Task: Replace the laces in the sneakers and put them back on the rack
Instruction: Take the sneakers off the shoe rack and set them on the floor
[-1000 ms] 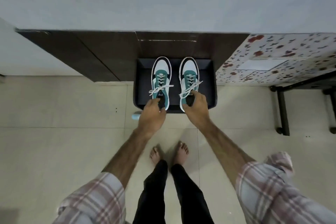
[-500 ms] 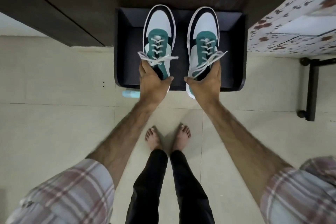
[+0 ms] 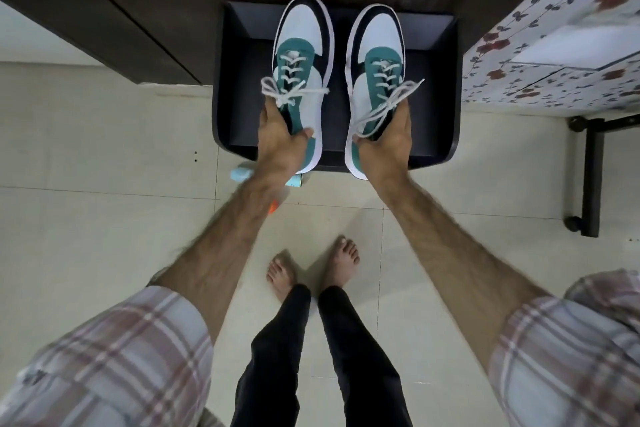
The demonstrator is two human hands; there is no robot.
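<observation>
Head view: two sneakers, no legible branding. Left hand point(image 3: 280, 139) grips the left sneaker point(image 3: 302, 55) at its heel; right hand point(image 3: 388, 142) grips the right sneaker point(image 3: 375, 55) likewise. Both are apparently above the black rack point(image 3: 446, 87); contact is unclear.

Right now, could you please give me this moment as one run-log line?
left hand: grips left sneaker | right hand: grips right sneaker | laces: tied | rack: beneath both

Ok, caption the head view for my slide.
Both hands, left hand and right hand, hold laced teal-and-white sneakers over black rack.

Even, soft indoor light; faint shadows beside the bare feet point(image 3: 313, 270); wide-angle bending and motion blur toward the edges.
</observation>
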